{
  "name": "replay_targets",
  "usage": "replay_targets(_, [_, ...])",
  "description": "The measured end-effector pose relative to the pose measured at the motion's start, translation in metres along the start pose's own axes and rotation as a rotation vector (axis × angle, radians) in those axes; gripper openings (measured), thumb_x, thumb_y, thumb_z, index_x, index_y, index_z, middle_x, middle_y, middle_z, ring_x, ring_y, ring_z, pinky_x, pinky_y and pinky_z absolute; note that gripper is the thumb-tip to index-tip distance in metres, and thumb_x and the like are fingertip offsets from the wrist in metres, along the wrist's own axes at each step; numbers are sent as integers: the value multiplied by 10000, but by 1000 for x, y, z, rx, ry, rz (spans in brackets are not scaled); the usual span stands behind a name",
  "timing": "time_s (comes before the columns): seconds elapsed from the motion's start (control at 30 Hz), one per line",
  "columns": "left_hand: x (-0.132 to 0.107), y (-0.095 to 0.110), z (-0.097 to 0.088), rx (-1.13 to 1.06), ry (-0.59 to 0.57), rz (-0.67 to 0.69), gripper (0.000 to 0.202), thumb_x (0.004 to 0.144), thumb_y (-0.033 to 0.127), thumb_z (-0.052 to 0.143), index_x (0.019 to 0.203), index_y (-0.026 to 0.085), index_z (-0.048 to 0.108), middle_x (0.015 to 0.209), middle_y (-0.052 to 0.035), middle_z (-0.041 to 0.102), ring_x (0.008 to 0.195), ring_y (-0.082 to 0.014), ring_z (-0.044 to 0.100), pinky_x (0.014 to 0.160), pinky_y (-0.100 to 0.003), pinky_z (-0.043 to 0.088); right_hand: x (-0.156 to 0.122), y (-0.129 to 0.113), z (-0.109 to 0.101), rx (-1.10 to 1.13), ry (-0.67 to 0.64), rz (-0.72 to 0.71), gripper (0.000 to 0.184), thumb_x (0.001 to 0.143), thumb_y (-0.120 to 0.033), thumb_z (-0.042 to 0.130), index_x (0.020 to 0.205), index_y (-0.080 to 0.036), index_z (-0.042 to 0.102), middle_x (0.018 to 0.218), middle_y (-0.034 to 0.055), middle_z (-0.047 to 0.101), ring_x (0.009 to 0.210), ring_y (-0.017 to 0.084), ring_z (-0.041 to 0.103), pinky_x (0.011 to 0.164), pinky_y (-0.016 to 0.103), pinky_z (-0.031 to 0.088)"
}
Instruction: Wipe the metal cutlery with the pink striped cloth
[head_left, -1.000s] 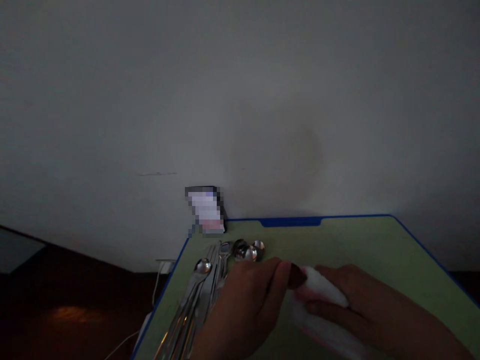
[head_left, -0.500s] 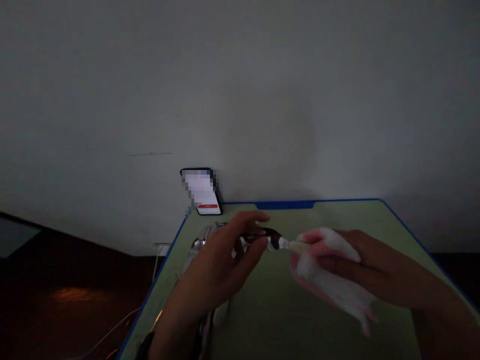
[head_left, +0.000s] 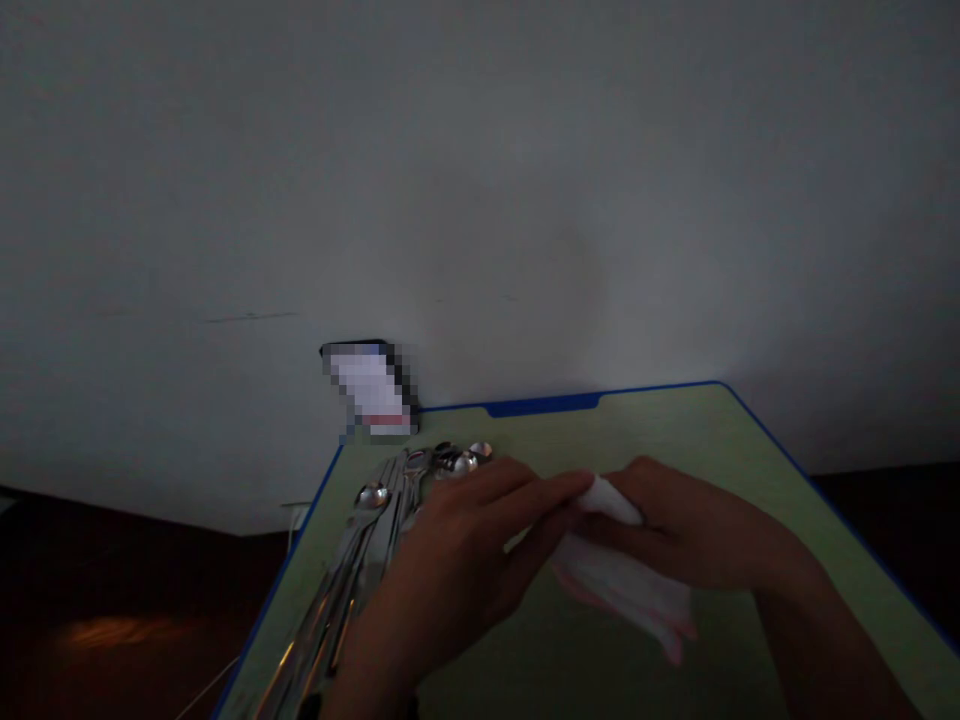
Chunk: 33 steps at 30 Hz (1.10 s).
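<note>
In the head view, the left hand (head_left: 480, 560) and the right hand (head_left: 697, 530) met above a pale green tabletop (head_left: 660, 425), at a white cloth (head_left: 630, 590) with pink along its edges. The right hand had the cloth pinched between thumb and fingers, with the upper part bunched between the 2 hands and the lower part hanging below the right hand. The left hand was curved, thumb and fingers drawn nearly together at the cloth's upper tip; whether they gripped the cloth or something else could not be told. A blue rim (head_left: 806, 470) bordered the tabletop, with a wider blue tab (head_left: 544, 404) midway along the far side, close against the grey wall (head_left: 525, 200). Green surface showed between the hands and that far side, and from the right forearm out to the right edge. Toward the left edge, room was narrower: a pile of metal cutlery (head_left: 364, 545) lay lengthwise beside the left forearm. A phone (head_left: 371, 390) leaned on the wall at the far left corner, its screen pixelated. The left hand and forearm covered part of the pile, the picture's bottom cut off its near ends and the tabletop's near edge, and dim light blurred the overlapping pieces beyond counting.
</note>
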<state>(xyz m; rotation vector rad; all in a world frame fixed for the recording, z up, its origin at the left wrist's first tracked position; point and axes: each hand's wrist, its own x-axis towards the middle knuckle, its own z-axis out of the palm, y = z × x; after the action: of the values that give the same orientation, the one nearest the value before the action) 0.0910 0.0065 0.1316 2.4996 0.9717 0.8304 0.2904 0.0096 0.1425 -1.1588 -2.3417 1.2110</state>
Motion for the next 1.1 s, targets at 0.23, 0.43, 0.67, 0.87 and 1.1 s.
replay_targets(0.23, [-5, -8, -13, -65, 192, 57, 334, 800, 51, 577, 1069, 247, 607, 961, -23, 630, 865, -124, 579, 732, -242, 475, -2, -9, -3, 23, 25, 27, 323, 891, -432, 395, 895, -171, 584, 707, 1, 619, 571, 100, 523, 522, 202, 372])
replay_targets(0.43, [-4, -18, -23, -90, 257, 84, 324, 798, 46, 574, 1025, 269, 635, 955, 1, 645, 916, -121, 591, 771, -232, 484, -16, -3, -15, -108, 81, 71, 267, 857, -425, 474, 946, -197, 582, 843, 21, 640, 729, 147, 564, 677, 257, 408])
replay_targets(0.67, [-3, -14, -8, -60, -107, -326, 352, 831, 351, 559, 1169, 267, 510, 1097, -23, 616, 895, -152, 591, 749, -287, 488, -15, 3, -3, -424, 277, 144, 138, 825, -193, 516, 942, -198, 589, 902, 46, 622, 827, 196, 546, 737, 335, 405])
replay_targets(0.87, [-3, -5, -16, -52, -288, -353, 320, 834, 450, 512, 1073, 237, 533, 859, 7, 625, 710, -136, 560, 629, -260, 428, -13, -1, 0, -450, 288, 84, 248, 782, -120, 545, 1011, -204, 593, 990, 50, 630, 906, 203, 556, 819, 360, 403])
replay_targets(1.1, [-4, -1, -10, -90, -342, -294, 113, 862, 272, 506, 963, 235, 539, 884, 13, 610, 765, -135, 557, 661, -243, 399, -9, -6, 6, -381, 171, 145, 107, 775, -210, 583, 873, -198, 624, 870, 29, 664, 772, 183, 597, 666, 287, 409])
